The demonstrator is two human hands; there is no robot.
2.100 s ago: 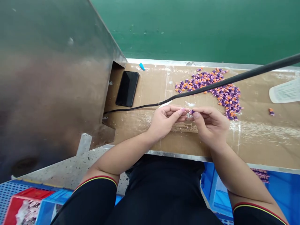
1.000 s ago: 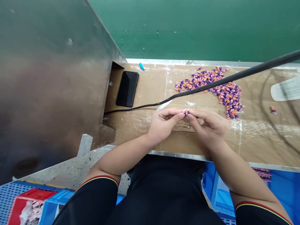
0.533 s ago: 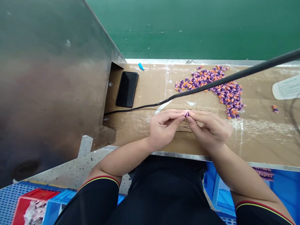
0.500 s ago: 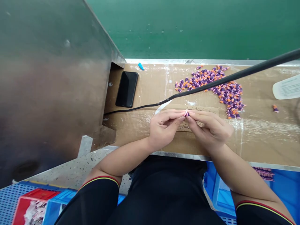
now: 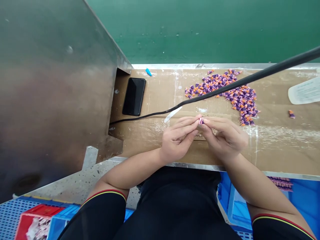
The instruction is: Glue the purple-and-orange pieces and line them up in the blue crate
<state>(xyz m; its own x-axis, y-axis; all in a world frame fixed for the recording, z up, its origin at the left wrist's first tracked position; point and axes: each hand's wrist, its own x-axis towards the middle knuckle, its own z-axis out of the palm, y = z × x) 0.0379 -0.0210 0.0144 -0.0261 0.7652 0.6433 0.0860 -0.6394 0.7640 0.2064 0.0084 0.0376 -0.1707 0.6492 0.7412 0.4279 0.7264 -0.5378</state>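
Between my fingertips is a small purple and pink piece (image 5: pixel 201 122), mostly hidden by the fingers. My right hand (image 5: pixel 225 136) is closed, pinching it between thumb and forefinger. My left hand (image 5: pixel 179 137) is closed too, its fingertips pressed against the piece from the left. Both hands hover over a cardboard strip (image 5: pixel 220 116) near the front of the table. Beyond them lies a pile of small purple, pink and orange figures (image 5: pixel 243 100). One loose figure (image 5: pixel 291 114) lies apart at the right.
A black cable (image 5: pixel 215 92) crosses above the cardboard-covered table. At the left are a phone (image 5: pixel 134 96), a blue tip (image 5: pixel 148 72) and a metal housing (image 5: pixel 57 86). A white strip (image 5: pixel 172 114) lies near my left hand; a white container (image 5: pixel 305 91) stands right. Blue bins (image 5: pixel 233 203) sit below.
My left hand's fingers have straightened and shifted slightly at the piece, with the thumb lower. The right hand keeps its pinch. The whole view has moved a little.
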